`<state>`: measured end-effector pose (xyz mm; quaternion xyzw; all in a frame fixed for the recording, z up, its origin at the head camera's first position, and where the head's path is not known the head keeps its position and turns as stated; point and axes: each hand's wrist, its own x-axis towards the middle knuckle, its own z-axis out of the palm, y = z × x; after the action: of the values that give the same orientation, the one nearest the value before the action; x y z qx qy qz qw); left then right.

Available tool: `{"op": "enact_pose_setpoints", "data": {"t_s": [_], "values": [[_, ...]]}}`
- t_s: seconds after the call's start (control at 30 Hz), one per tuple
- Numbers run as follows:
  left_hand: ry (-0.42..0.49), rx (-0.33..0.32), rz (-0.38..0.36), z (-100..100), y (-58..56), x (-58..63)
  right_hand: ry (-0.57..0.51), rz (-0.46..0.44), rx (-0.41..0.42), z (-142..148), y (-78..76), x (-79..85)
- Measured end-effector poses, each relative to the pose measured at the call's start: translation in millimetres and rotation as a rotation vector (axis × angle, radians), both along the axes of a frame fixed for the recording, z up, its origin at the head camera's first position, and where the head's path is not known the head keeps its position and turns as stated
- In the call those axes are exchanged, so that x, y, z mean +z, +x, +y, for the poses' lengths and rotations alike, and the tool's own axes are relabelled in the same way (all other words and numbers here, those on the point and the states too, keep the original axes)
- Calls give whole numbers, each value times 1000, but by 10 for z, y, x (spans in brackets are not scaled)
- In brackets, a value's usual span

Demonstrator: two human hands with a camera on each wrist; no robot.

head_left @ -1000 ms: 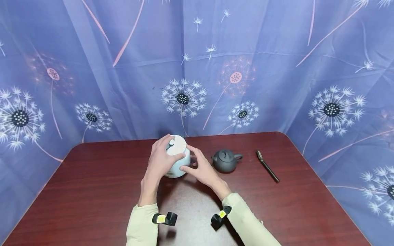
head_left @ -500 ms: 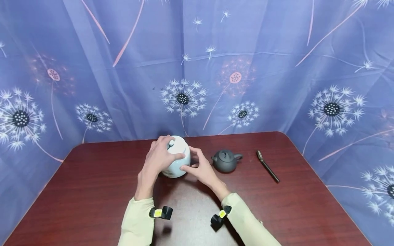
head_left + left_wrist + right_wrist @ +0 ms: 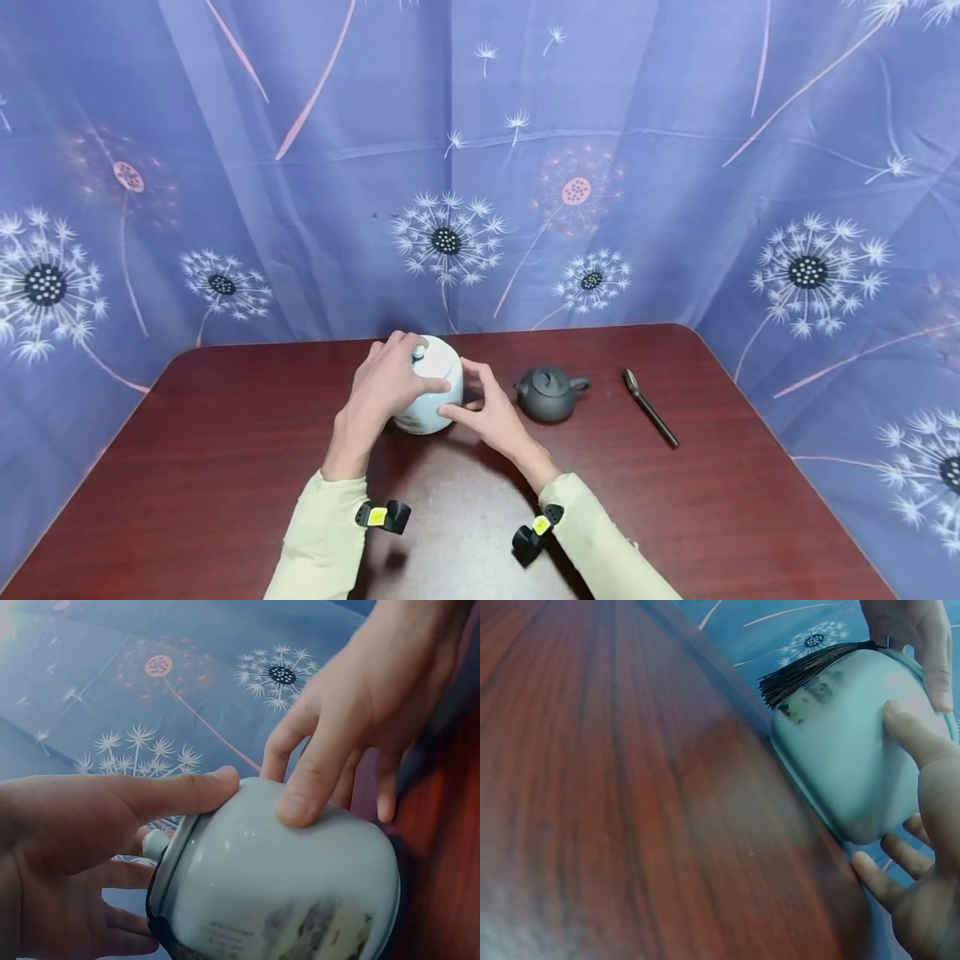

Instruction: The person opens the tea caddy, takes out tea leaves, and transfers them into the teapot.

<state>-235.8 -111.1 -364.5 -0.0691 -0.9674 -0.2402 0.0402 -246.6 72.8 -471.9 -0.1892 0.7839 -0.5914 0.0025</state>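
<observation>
A pale blue-white ceramic jar [image 3: 423,413] stands near the table's back edge in the head view. Its lid [image 3: 441,360] carries a small round knob [image 3: 417,353]. My left hand [image 3: 384,382] grips the lid from above, thumb along the near rim and fingers over the far side. On the jar's right side, my right hand [image 3: 491,418] holds the body, its thumb in front and fingers behind. The left wrist view shows dark printing on the jar body [image 3: 300,877]. A dark tassel [image 3: 810,673] hangs beside the lid in the right wrist view.
To the right of the jar sits a dark grey teapot [image 3: 549,394] with its handle to the right. Farther right lies a dark brush-like stick [image 3: 651,410]. Behind the reddish-brown table [image 3: 225,467] hangs a blue dandelion curtain [image 3: 345,217].
My left hand and forearm have shifted left and slightly down. The lid's edge, earlier offset from the jar, now lines up with the body. The right hand has barely moved.
</observation>
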Motion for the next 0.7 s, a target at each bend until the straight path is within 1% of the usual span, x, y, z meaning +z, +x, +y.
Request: {"op": "enact_pose_setpoints", "data": {"t_s": [0.07, 0.17, 0.33, 0.5, 0.6, 0.63, 0.7], "values": [[-5, -5, 1, 4, -9, -15, 10, 1, -9, 13, -30, -54], [-13, -10, 0, 1, -19, -37, 31, 1, -11, 30, -41, -55], [-20, -20, 19, -20, -44, -79, 86, 11, 6, 57, -60, -3], [-13, -37, 50, -57, -55, -178, 136, 25, 20, 107, -79, 39], [1, -54, 52, -79, -62, -232, 134, 37, 40, 144, -86, 75], [9, -64, 50, -94, -65, -244, 133, 43, 48, 158, -89, 95], [22, -84, 43, -137, -65, -264, 155, 87, 61, 198, -96, 150]]}}
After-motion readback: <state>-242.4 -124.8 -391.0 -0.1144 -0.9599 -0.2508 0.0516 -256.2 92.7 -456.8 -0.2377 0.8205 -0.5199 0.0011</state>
